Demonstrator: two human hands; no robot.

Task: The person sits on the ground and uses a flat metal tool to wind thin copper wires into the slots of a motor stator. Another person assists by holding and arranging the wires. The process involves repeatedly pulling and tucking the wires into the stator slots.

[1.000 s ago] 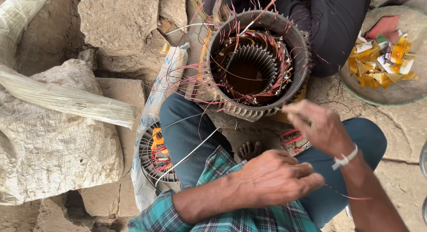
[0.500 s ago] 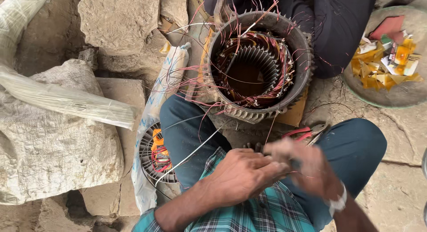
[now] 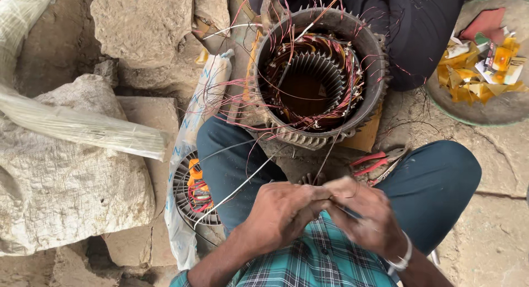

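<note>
A large round motor stator [image 3: 317,77] with copper windings and many loose red wire ends stands on the ground in front of my knees. My left hand [image 3: 286,210] and my right hand [image 3: 366,210] meet over my lap, fingertips together, pinching thin wire [image 3: 330,149] that runs up toward the stator. The right hand is blurred; a bracelet sits on its wrist. White sleeving strands [image 3: 237,188] trail left from my left hand.
Red-handled pliers [image 3: 377,161] lie by my right knee. A smaller stator [image 3: 190,190] rests on a white sack at left. A bowl [image 3: 485,108] of yellow paper scraps sits at upper right. Another person's dark-clothed leg [image 3: 424,39] is behind the stator. Stone blocks [image 3: 60,188] lie left.
My right hand has come down from near the stator's rim to my lap and joined the left hand. The left hand has shifted slightly toward it.
</note>
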